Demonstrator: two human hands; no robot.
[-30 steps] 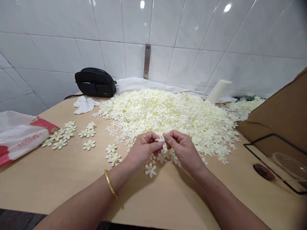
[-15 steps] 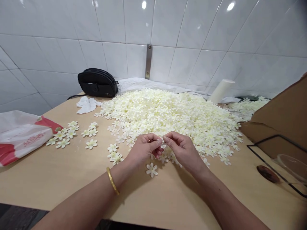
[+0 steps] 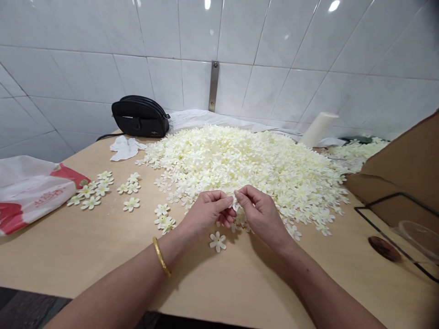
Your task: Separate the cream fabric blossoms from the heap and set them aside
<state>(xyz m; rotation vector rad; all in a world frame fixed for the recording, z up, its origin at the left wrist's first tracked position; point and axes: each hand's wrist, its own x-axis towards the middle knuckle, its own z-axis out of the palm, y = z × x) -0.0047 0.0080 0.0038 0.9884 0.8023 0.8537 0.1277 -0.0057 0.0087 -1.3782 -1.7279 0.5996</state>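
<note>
Both of my hands meet in front of a large heap of cream-white artificial flowers (image 3: 240, 155). My left hand (image 3: 213, 209), with a gold bangle (image 3: 160, 257) on its wrist, pinches a small white flower (image 3: 235, 201) between thumb and forefinger. From the other side my right hand (image 3: 259, 212) grips the same flower's petals in a pinch. The fingers cover most of that flower. Below them, one loose flower (image 3: 217, 241) lies face up on the table. Left of my left hand sits a small cluster of flowers (image 3: 164, 219).
More loose flowers (image 3: 91, 192) lie by a red and white plastic bag (image 3: 37, 192) on the left. Behind stand a black bag (image 3: 140, 116), a crumpled tissue (image 3: 125, 148) and a leaning white roll (image 3: 318, 130). A cardboard box (image 3: 404, 169) and black wire frame (image 3: 394, 235) are at right.
More of the white flower shows between my fingertips now. My right hand has shifted slightly, and the whole view has moved a little. The flowers on the table stay in place.
</note>
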